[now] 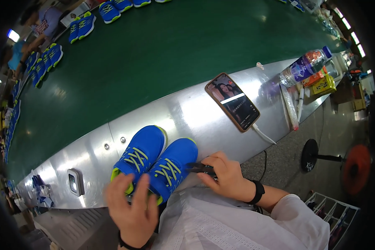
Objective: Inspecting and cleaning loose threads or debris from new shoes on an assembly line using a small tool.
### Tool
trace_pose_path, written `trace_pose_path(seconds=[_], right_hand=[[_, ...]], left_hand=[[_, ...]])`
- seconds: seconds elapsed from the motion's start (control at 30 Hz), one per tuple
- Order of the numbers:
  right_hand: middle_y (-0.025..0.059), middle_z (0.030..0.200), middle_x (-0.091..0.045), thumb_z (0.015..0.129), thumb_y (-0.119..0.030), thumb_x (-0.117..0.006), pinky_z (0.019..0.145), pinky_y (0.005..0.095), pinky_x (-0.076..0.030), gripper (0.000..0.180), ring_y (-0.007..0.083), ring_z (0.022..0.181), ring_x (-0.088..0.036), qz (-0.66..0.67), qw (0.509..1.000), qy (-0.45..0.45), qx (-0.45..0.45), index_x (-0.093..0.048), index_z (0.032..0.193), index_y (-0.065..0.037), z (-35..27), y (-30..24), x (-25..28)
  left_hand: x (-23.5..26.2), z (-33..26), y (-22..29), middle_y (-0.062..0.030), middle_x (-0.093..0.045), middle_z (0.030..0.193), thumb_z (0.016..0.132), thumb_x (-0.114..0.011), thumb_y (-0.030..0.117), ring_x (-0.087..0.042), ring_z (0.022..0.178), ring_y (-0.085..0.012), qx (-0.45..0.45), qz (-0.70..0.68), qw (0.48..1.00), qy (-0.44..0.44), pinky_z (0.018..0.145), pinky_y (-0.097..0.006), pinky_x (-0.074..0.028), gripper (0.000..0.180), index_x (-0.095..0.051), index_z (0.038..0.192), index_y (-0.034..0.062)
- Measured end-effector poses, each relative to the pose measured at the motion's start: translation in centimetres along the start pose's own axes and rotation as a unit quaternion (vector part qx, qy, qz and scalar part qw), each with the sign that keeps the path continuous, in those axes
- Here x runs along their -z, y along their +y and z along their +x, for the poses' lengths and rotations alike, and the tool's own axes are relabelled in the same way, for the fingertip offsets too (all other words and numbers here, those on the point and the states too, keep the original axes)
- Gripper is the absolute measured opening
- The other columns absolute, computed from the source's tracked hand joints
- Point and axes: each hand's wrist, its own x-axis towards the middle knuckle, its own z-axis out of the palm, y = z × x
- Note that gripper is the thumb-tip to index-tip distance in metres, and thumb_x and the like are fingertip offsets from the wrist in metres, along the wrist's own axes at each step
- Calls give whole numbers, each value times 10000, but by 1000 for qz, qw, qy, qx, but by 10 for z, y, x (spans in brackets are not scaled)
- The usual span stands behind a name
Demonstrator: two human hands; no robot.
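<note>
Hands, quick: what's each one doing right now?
Left hand: fingers spread, resting on the heel of the blue shoes.
Right hand: closed on small dark snips.

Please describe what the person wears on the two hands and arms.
Both hands are bare, without gloves. The left hand has a thin dark band at the wrist. The right hand has a wider black wristband, and a white sleeve covers the upper arm.

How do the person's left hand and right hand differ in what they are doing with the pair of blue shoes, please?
The left hand lies spread over the heels of the blue shoes, fingers open; the right hand is curled beside them. The left hand carries no tool, while the right hand has a grip on a small dark tool pointed at the nearer shoe. Both wear a dark wristband and work at the metal ledge.
</note>
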Motion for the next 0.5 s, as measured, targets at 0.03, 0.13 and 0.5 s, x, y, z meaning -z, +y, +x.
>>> trace_pose_path(seconds=[0.03,0.13,0.5], right_hand=[[98,888,-601,781,-197,-778,528,323,-505,335,243,627,-635,0,1000,-6,-2,-605,1019,-37,0,-2,-1],[122,930,-605,767,-170,-788,549,334,-519,365,262,663,-640,-2,1000,-13,7,-592,1048,-46,1,-4,-2],[112,926,-589,718,-98,-823,535,303,-506,373,225,681,-616,-19,998,9,67,-613,1022,-46,-1,2,2]], left_hand=[[-2,3,3,-143,-562,1153,711,-698,53,-530,1109,-368,-63,-34,997,-10,912,-491,-430,466,-650,1174,77],[-30,10,4,-131,-569,1192,694,-732,91,-528,1139,-332,-153,-44,987,-37,916,-480,-428,454,-666,1143,83],[-51,7,0,-104,-597,1146,701,-746,163,-548,1121,-298,-196,-45,979,-24,888,-456,-441,390,-663,1061,38]])
